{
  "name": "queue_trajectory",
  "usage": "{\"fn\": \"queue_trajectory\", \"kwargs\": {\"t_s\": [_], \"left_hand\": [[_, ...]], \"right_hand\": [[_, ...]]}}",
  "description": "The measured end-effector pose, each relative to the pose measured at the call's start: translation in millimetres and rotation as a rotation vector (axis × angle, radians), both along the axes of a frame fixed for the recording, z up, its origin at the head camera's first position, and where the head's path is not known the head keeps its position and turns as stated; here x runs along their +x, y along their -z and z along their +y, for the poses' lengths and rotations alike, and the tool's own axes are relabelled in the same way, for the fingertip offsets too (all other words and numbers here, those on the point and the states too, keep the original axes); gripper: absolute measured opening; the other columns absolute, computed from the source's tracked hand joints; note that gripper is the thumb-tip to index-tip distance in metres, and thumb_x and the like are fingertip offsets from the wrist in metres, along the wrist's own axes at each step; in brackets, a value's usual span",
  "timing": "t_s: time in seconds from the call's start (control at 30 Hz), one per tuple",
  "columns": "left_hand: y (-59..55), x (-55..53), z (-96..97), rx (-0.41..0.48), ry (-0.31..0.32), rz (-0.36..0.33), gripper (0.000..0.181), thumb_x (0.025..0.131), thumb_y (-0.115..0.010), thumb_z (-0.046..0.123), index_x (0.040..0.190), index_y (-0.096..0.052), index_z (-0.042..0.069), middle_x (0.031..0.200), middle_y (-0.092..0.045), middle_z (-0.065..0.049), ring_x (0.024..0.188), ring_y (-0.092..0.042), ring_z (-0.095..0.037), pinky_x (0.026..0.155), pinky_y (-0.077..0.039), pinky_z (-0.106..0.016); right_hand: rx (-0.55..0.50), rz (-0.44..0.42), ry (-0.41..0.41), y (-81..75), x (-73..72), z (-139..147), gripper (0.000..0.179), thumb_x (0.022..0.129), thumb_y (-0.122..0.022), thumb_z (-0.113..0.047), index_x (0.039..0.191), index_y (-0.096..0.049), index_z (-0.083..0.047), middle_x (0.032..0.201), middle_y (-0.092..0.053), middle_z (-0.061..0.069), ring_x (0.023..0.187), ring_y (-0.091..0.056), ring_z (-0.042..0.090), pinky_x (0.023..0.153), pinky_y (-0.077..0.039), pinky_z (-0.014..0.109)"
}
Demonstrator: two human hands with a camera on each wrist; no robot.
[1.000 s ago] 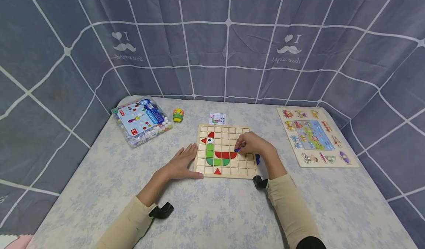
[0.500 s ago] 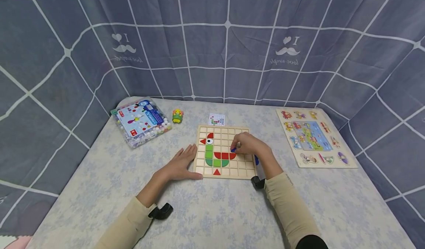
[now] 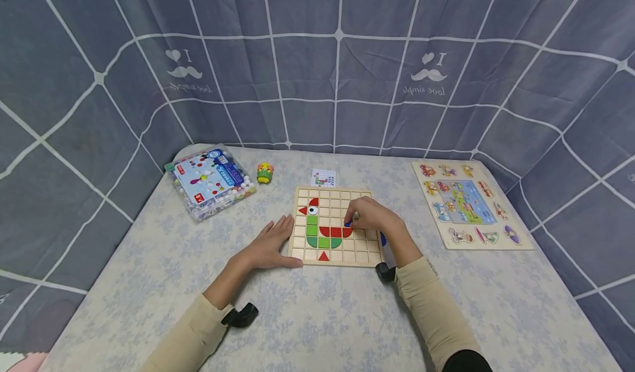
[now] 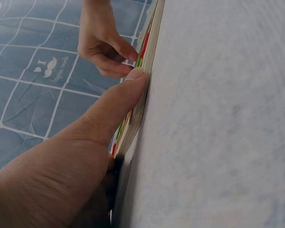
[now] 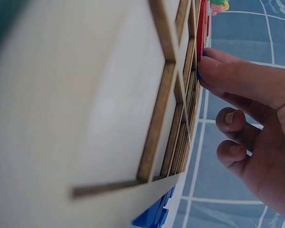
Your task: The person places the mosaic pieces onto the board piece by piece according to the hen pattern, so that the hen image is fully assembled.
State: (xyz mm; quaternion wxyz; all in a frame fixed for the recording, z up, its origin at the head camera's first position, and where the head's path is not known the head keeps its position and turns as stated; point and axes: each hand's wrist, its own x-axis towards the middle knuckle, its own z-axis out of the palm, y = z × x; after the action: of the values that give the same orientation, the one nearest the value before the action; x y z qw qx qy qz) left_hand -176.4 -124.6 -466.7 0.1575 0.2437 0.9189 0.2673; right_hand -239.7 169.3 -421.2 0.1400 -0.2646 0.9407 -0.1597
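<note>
A wooden grid board (image 3: pixel 364 257) lies on the table, with red, green and white-eyed pieces set in its cells in a bird-like shape. My right hand (image 3: pixel 373 215) is over the board's right half, pinching a small blue piece (image 3: pixel 348 225) between thumb and index finger at a cell just above the red row (image 3: pixel 335 232). In the right wrist view the blue piece (image 5: pixel 199 74) is mostly hidden by the fingertips. My left hand (image 3: pixel 270 245) lies spread at the board's left edge, its thumb along the near corner; the left wrist view shows the thumb (image 4: pixel 118 102) against the board's side.
A small pattern card (image 3: pixel 323 178) lies behind the board. More blue pieces (image 5: pixel 154 211) sit beside its right edge. A clear box of beads (image 3: pixel 210 182) and a small toy figure (image 3: pixel 265 172) stand back left; a wooden picture puzzle (image 3: pixel 471 206) lies to the right.
My right hand has shifted slightly left with the blue piece, to the cell above the red row's right end, and has since stayed there. The left hand keeps its place.
</note>
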Motion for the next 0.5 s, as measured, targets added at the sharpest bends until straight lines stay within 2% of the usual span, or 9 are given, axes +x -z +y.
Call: {"fn": "queue_trajectory", "kwargs": {"t_s": [0.5], "left_hand": [[-0.1, -1.3, 1.2, -0.016, -0.004, 0.002, 0.116, 0.078, -0.074, 0.058, 0.156, -0.009, 0.002, 0.165, -0.006, -0.014, 0.154, -0.003, -0.030, 0.123, -0.004, -0.053]], "right_hand": [[0.036, 0.041, -0.032, -1.0, -2.0, -0.2, 0.014, 0.086, -0.070, -0.004, 0.094, -0.080, -0.011, 0.098, -0.076, 0.003, 0.101, -0.067, 0.023, 0.090, -0.055, 0.037]]}}
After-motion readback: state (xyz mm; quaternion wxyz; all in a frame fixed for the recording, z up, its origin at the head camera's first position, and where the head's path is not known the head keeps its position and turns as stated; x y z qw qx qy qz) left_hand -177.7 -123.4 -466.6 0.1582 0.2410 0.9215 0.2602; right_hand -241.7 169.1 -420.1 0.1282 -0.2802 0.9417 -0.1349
